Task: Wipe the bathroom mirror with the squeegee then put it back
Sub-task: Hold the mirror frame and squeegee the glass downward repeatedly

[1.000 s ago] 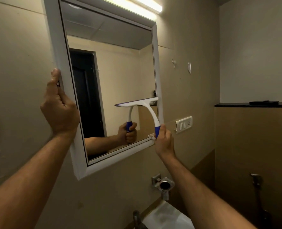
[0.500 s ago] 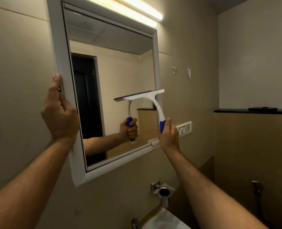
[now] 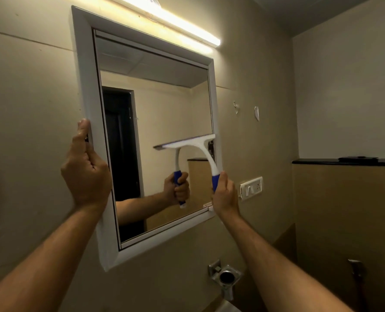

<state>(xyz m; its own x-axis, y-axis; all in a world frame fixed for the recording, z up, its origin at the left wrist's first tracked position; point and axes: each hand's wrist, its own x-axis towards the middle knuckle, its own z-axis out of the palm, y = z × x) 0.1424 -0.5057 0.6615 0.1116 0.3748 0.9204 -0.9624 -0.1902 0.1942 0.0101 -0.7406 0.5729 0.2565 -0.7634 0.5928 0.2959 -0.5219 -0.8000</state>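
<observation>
A white-framed mirror (image 3: 83, 91) hangs on the beige wall. My left hand (image 3: 85, 170) grips its left frame edge, thumb along the front. My right hand (image 3: 225, 194) is closed around the blue grip of a white squeegee (image 3: 200, 147). The squeegee's blade lies flat against the glass in the lower right part, its right end at the frame's inner edge. The glass reflects the hand, the squeegee handle and a dark doorway.
A lit tube light (image 3: 175, 23) runs above the mirror. A switch plate (image 3: 251, 188) sits right of my right hand. Below are a chrome holder (image 3: 225, 276) and a tap fitting (image 3: 356, 269). A dark ledge (image 3: 344, 162) tops the right wall panel.
The squeegee blade has travelled up the right side of the glass with my right hand. My left hand has stayed on the frame. The view has tilted upward.
</observation>
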